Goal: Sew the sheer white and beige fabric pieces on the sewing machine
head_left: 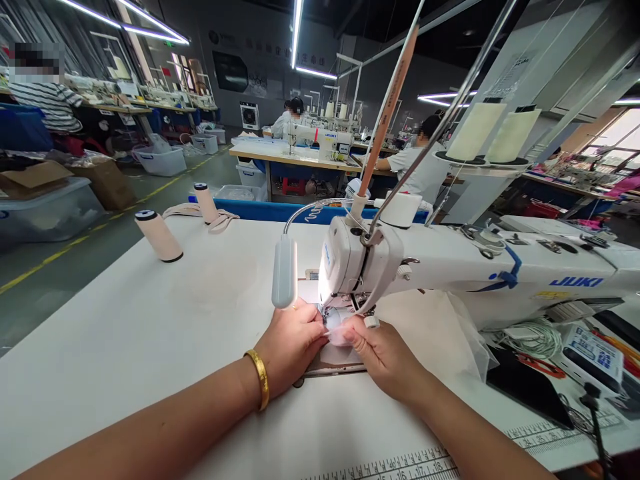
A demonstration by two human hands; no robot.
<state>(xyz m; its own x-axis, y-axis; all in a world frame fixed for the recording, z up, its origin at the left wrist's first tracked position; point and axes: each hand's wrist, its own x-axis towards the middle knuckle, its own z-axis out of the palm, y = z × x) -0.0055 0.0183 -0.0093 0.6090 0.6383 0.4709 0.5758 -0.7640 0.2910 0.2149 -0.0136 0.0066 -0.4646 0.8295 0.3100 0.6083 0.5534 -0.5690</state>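
I have my left hand (293, 343) and right hand (383, 357) pinched on a small translucent fabric piece (339, 331), each grip clamped on one edge, keeping it flat under the sewing machine (450, 273) needle on the white surface (150, 333).

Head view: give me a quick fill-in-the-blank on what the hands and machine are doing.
1. Both hands pinch a small pale fabric piece under the ____ of the sewing machine.
2. The left hand has a ____ bangle on its wrist.
3. The brand on the machine reads ____.
4. The right hand lies on the ____ table.

Missing: needle; gold; JUKI; white
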